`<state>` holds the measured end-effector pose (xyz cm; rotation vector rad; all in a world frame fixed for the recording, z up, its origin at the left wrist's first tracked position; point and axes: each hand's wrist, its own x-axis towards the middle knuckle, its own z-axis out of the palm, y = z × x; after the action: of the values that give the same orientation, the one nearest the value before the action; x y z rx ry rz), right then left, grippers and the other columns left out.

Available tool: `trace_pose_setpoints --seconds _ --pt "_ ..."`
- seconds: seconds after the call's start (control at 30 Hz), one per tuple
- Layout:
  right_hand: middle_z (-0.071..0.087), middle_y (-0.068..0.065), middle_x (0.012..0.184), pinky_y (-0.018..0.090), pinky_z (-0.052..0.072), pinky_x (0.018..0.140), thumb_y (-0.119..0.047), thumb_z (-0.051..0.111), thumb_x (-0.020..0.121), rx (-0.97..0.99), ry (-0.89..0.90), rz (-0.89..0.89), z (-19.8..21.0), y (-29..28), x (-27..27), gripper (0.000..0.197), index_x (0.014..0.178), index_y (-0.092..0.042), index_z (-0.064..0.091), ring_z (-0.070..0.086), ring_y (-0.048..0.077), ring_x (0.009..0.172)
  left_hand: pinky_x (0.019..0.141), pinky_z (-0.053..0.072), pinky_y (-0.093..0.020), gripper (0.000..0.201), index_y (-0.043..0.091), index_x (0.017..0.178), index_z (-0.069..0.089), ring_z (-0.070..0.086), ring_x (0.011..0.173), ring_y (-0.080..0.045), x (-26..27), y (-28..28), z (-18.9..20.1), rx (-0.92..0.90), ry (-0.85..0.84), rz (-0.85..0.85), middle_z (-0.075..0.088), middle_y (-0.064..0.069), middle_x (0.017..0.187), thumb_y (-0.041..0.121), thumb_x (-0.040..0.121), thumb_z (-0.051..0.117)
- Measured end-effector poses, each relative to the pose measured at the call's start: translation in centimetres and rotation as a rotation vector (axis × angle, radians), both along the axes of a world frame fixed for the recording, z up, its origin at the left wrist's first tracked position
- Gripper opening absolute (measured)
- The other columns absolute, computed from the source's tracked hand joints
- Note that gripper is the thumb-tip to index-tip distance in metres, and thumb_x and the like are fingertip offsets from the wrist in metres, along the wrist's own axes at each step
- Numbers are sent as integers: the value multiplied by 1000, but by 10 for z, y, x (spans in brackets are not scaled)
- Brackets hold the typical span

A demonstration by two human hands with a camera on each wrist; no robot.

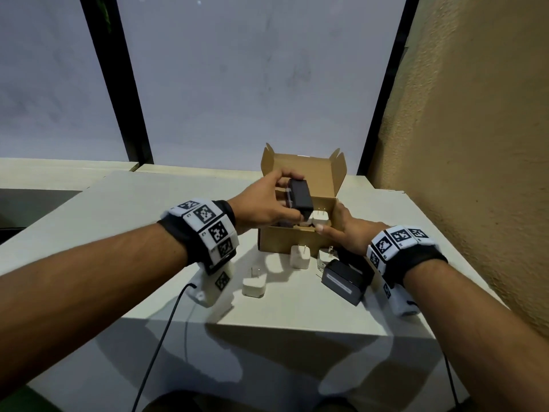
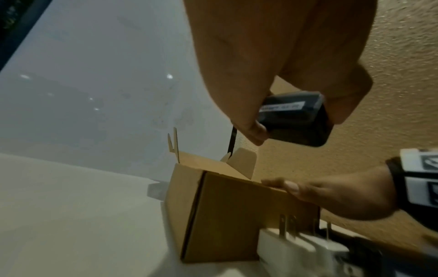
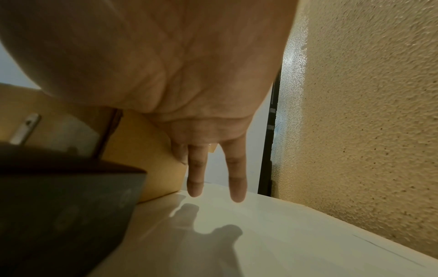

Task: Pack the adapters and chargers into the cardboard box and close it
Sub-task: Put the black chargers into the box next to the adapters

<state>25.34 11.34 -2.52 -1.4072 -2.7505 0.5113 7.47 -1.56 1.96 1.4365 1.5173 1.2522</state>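
The left hand (image 1: 261, 203) grips a black adapter (image 1: 300, 198) above the open cardboard box (image 1: 285, 240), its fingers (image 2: 254, 129) and thumb curled narrowly round the block's sides; in the left wrist view a pale label strip shows on the adapter's face, and the block hangs clear of the box rim. The box stands near the middle of the white desk (image 1: 148, 197), its lid flap upright at the 12 o'clock side and its side tabs raised. Inside it, at the 3 o'clock side, sits at least one white charger (image 1: 320, 219) with its prongs up; something darker lies toward the 9 o'clock side, too shadowed to name. The right hand (image 1: 349, 230) rests on the box's 3 o'clock corner, thumb laid along the front rim, the other fingers (image 3: 237, 180) straight and spread down the outer wall without curling round anything. On the desk at 6 o'clock of the box, just beside its front wall, stands a second white charger (image 1: 300, 256), prongs up; a third white charger (image 1: 254, 283) sits toward 7 o'clock, farther from the box. A fourth white plug (image 1: 324, 257) lies at 5 o'clock, partly hidden by a second black adapter (image 1: 343, 281) that lies under the right wrist. A textured tan wall (image 1: 475, 144) rises at 3 o'clock of the desk.
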Motion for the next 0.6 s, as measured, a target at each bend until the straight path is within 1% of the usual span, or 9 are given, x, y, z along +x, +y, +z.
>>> trace_pose_setpoints --seconds 0.03,0.1,0.2,0.27,0.33,0.4,0.43,0.5,0.6 --pt "33 9 158 43 31 110 -73 35 89 -2 -11 -13 -1 1 0 91 156 -24 -1 40 33 139 85 58 -43 71 20 123 47 66 99 -24 -1 6 2 -12 12 24 48 -7 123 -11 67 76" --pt "31 9 159 43 30 111 -75 34 87 -2 -21 -27 -2 2 0 94 157 -24 -2 39 33 140 80 59 -43 74 21 122 46 64 99 -23 -4 20 4 -42 112 50 46 -6 123 -10 63 79" --pt "31 7 159 45 30 113 -80 33 84 -6 -17 -20 -5 5 -2 98 156 -25 -4 39 32 140 79 59 -32 77 23 120 45 60 103 -19 -7 38 1 -69 379 72 49 -2 119 6 58 88" --pt "31 6 159 46 31 113 -83 31 81 -3 -28 -26 -6 7 -2 101 156 -26 -5 40 32 140 82 56 -27 78 23 119 45 57 106 -18 -5 48 -4 -63 500 89 52 1 117 15 56 90" --pt "30 6 160 48 32 113 -87 29 77 0 -28 -28 -7 8 -3 105 156 -27 -4 40 32 140 83 55 -26 79 22 121 44 56 107 -17 -3 55 -11 -69 519 110 53 1 117 18 57 90" --pt "32 6 159 48 32 112 -91 26 70 -1 -15 -21 -8 9 -3 110 156 -28 -3 40 32 140 83 54 -25 81 20 123 42 56 107 -18 -1 60 -16 -93 521 110 54 0 120 18 58 90" --pt "34 6 158 48 33 112 -91 27 71 -2 -17 -23 -8 8 -2 109 156 -28 -3 41 32 139 82 54 -25 81 19 124 41 56 108 -18 0 62 -19 -111 530 105 53 -1 122 17 59 89" --pt "39 7 156 47 34 111 -87 29 77 -1 -28 -28 -7 9 -3 104 156 -27 -3 44 32 137 83 55 -29 81 18 126 40 56 107 -18 1 64 -21 -145 559 101 53 -2 123 15 60 88" --pt "43 6 153 47 36 110 -87 28 76 -17 -27 -12 -6 9 -3 103 156 -29 -3 48 32 134 83 57 -34 82 21 125 35 59 101 -20 -3 66 -22 -201 551 82 53 -6 121 14 63 87"
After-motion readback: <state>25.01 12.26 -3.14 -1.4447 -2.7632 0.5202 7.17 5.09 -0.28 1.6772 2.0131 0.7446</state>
